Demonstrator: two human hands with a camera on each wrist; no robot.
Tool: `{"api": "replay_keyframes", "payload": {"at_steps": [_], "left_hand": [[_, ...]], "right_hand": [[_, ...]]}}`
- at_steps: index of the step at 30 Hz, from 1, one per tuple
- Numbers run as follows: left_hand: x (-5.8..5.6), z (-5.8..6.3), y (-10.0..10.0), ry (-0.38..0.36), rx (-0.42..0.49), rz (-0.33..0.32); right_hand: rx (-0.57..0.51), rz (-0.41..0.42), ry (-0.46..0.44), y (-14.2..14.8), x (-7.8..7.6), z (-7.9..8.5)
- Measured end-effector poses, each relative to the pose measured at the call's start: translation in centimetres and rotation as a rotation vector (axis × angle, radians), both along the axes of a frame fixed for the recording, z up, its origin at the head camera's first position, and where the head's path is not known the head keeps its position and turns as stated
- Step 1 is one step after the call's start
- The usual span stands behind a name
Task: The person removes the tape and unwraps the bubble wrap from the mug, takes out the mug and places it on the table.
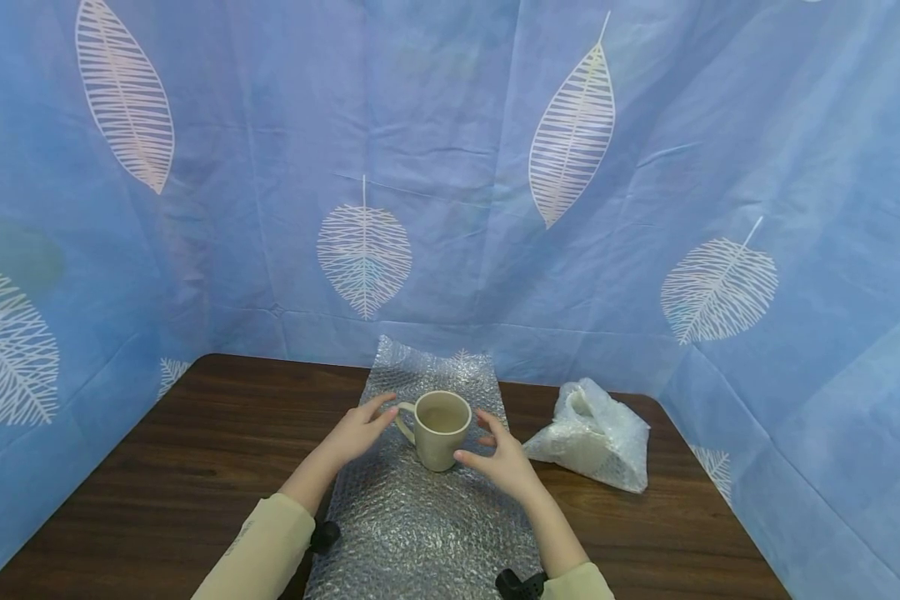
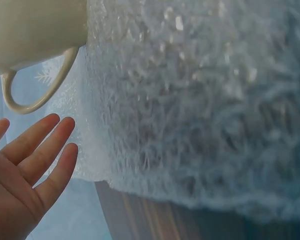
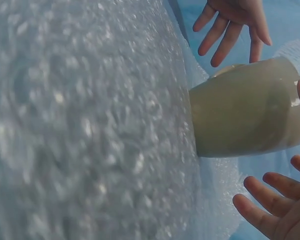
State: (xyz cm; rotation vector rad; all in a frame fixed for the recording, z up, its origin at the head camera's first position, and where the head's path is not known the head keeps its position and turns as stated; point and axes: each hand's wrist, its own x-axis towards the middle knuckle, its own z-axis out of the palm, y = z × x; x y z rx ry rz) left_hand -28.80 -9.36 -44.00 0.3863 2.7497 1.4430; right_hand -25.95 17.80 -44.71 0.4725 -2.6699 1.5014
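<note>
A cream-coloured mug (image 1: 440, 437) stands upright on a long sheet of bubble wrap (image 1: 435, 525), its handle (image 2: 45, 97) on the left side. Beside that handle is my left hand (image 1: 356, 432), fingers spread and relaxed, with a gap to the handle in the left wrist view. My right hand (image 1: 504, 461) is on the mug's other side, thumb and fingers apart around its right wall. In the right wrist view the right hand's fingers (image 3: 270, 200) lie clear of the mug. Neither hand grips anything.
On the right of the dark wooden table (image 1: 172, 467) lies a bundle wrapped in bubble wrap (image 1: 596, 433), with a pale rounded item inside. The sheet runs to the table's far edge. Behind hangs a blue leaf-patterned cloth (image 1: 450, 167).
</note>
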Motion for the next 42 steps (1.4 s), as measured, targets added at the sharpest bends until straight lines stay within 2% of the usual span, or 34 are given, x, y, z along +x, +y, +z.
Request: {"api": "replay_keyframes", "payload": {"at_steps": [13, 22, 26, 31, 42], "left_hand": [[-0.5, -1.1, 0.8, -0.032, 0.041, 0.0], [-0.8, -1.4, 1.3, -0.01, 0.124, -0.054], [-1.0, -1.6, 1.7, -0.024, 0.162, -0.032], [-1.3, -1.9, 2.0, -0.035, 0.157, -0.001], [-1.5, -1.9, 2.2, -0.075, 0.177, 0.041]], "right_hand": [[-0.073, 0.005, -0.004, -1.0, -0.2, -0.7], [-0.094, 0.021, -0.02, -1.4, -0.4, -1.4], [-0.139, 0.038, -0.037, -1.9, 0.4, -0.4], [-0.177, 0.054, -0.05, -2.5, 1.3, 1.1], [-0.159, 0.005, -0.018, -2.4, -0.6, -2.1]]}}
